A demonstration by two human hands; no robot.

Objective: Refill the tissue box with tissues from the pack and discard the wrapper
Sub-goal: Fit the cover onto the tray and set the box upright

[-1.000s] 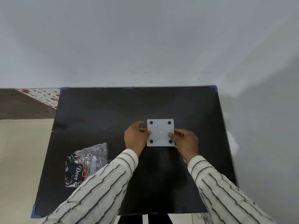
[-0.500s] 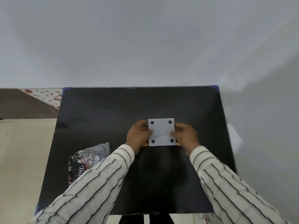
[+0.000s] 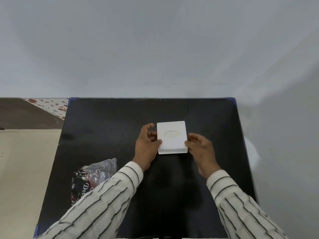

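A white square tissue box [image 3: 172,137] sits on the black table [image 3: 107,128] with its oval opening facing up. My left hand [image 3: 146,145] grips its left side and my right hand [image 3: 201,149] grips its right side. The crumpled clear and black tissue wrapper [image 3: 91,176] lies at the front left of the table, partly hidden by my left sleeve. No tissue shows through the opening that I can make out.
The table stands against a pale wall at the back and right. Beige floor [image 3: 22,169] lies to the left, with a brown and speckled strip beyond it. Blue tape marks the table corners.
The box showed its flat underside with four black dots before. Now it is turned over, opening side up, still held between both hands.
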